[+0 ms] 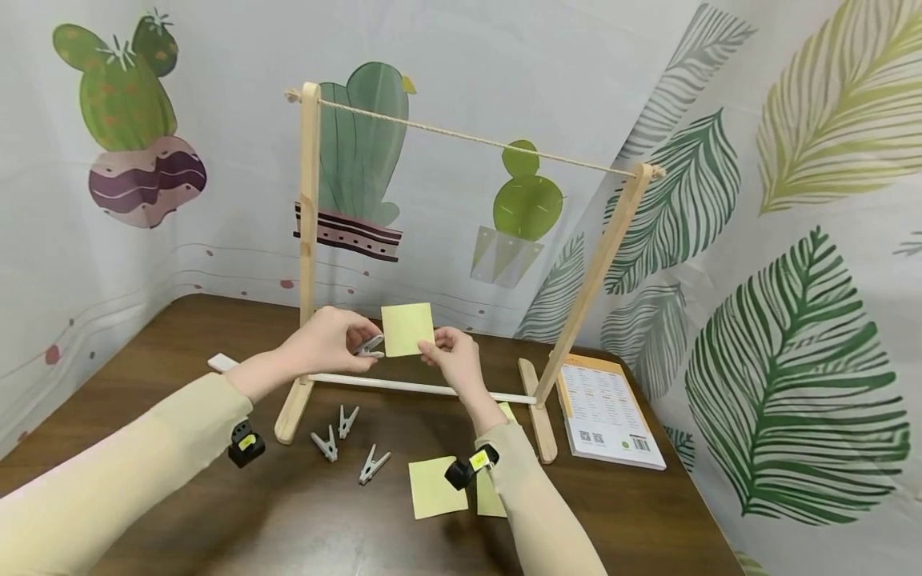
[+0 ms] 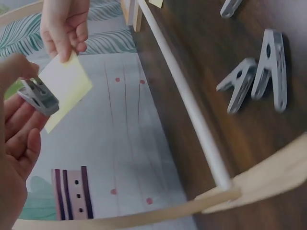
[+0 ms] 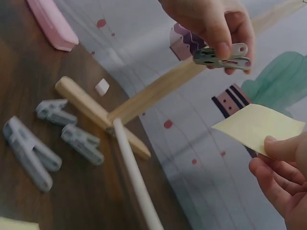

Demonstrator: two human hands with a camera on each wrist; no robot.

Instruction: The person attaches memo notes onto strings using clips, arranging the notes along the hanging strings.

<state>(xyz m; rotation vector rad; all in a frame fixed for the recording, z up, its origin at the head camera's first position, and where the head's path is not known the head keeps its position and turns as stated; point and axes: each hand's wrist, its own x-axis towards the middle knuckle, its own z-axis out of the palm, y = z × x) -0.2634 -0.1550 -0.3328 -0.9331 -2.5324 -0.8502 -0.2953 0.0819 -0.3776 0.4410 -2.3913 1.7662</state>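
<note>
My left hand (image 1: pixel 333 340) pinches a grey clothespin (image 1: pixel 370 347) between thumb and fingers, just left of a yellow square note (image 1: pixel 407 329). My right hand (image 1: pixel 458 362) holds that note by its lower right corner, between thumb and fingers. In the right wrist view the clothespin (image 3: pixel 222 56) is apart from the note (image 3: pixel 261 126). Both hands are raised above the white crossbar (image 1: pixel 403 386) of a wooden frame (image 1: pixel 309 200), below the rope (image 1: pixel 468 138) strung across its top. The left wrist view shows the clothespin (image 2: pixel 39 96) in front of the note's edge.
Several clothespins (image 1: pixel 372 464) lie on the dark table (image 1: pixel 302 512), left of a yellow note (image 1: pixel 437 487). Another note (image 1: pixel 490 496) is partly behind the right forearm. A printed pad (image 1: pixel 608 412) lies at the right. In the right wrist view a pink object (image 3: pixel 53 23) shows.
</note>
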